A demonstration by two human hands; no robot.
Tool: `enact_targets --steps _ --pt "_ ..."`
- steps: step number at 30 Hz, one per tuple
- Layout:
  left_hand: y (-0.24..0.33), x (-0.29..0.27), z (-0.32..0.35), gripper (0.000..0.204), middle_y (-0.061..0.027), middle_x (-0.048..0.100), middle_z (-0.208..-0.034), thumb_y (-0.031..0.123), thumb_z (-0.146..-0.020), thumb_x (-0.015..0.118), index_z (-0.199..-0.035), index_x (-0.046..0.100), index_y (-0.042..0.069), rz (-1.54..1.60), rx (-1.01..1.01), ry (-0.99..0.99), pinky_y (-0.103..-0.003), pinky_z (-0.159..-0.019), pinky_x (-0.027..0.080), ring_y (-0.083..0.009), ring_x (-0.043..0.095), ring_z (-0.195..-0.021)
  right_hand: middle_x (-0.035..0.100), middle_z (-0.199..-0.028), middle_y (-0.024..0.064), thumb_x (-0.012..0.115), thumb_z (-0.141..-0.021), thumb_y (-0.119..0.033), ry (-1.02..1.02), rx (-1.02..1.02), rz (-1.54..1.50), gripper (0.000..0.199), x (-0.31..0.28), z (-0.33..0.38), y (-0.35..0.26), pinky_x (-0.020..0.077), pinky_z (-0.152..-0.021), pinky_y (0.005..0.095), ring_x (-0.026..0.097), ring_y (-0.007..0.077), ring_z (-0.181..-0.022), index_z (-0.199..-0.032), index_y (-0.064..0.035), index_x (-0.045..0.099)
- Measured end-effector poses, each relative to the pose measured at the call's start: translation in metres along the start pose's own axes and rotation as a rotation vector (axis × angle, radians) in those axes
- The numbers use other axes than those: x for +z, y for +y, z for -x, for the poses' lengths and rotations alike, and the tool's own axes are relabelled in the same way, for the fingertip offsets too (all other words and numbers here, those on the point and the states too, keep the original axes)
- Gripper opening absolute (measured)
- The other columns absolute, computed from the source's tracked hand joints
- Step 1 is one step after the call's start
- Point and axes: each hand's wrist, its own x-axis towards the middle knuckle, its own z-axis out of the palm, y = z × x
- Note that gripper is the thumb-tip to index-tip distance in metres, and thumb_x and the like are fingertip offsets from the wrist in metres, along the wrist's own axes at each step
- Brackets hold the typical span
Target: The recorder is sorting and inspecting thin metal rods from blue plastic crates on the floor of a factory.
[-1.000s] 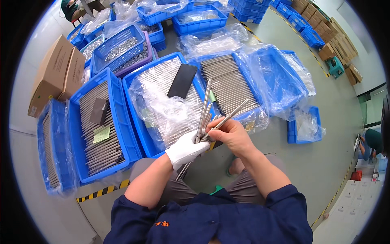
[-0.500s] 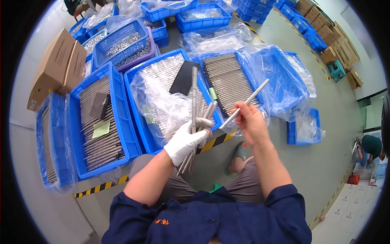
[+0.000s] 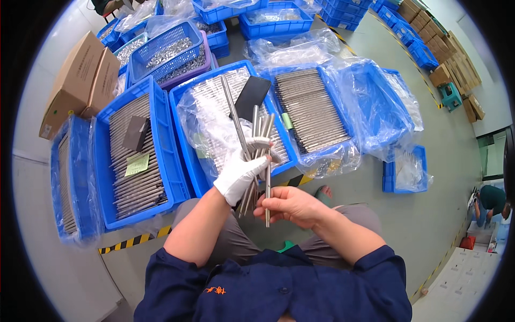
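On the grey workshop floor (image 3: 429,225), blue crates (image 3: 161,134) of rods ring our knees. Our gloved left hand (image 3: 238,174) clenches a fanned rod bundle (image 3: 257,139) above the middle crate's near edge; our bare right hand (image 3: 292,206) pinches 1 upright rod (image 3: 267,188). That loose fan could slip and scatter.

Left hand (image 3: 241,173) is hiding mid part of rod bundle (image 3: 256,134); person (image 3: 491,201) at right edge is getting cut off; basket parts (image 3: 169,53) upper left too small to ID.

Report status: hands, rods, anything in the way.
Left hand, gloved, grips a bundle of metal rods. Right hand, bare, pinches a single rod upright. Nothing between them.
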Motion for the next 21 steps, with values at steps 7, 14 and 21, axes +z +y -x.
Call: enact_targets --steps 7,14,21 --pt "0.008 -0.020 -0.009 0.027 -0.0041 0.056 -0.078 0.006 -0.075 0.057 -0.100 0.048 0.006 0.212 0.129 0.101 -0.024 -0.067 0.044 -0.0121 0.054 -0.074 0.061 -0.084 0.0038 0.052 -0.082 -0.018 -0.328 0.079 0.356 0.020 0.009 0.009 0.010 0.0439 -0.066 0.0208 0.055 0.0080 -0.073 -0.092 -0.0017 0.055" --pt "-0.012 0.008 0.008 0.015 0.0001 0.050 -0.074 0.006 -0.076 0.053 -0.091 0.053 0.007 -0.310 -0.239 -0.254 -0.022 -0.056 0.040 -0.0070 0.047 -0.064 0.060 -0.088 0.0073 0.048 -0.085 -0.021 0.334 -0.732 0.054 0.023 -0.047 0.025 -0.052 0.0423 -0.061 0.0195 0.052 0.0074 -0.066 -0.095 -0.0019 0.055" --pt "-0.031 0.030 0.015 0.018 -0.0081 0.058 -0.084 0.008 -0.076 0.048 -0.093 0.054 0.007 -0.632 -0.106 -0.487 -0.028 -0.074 0.042 -0.0176 0.054 -0.080 0.060 -0.092 0.0096 0.046 -0.086 -0.020 0.240 -0.817 -0.095 0.026 -0.061 0.039 -0.066 0.0421 -0.059 0.0189 0.050 0.0062 -0.063 -0.102 -0.0007 0.053"
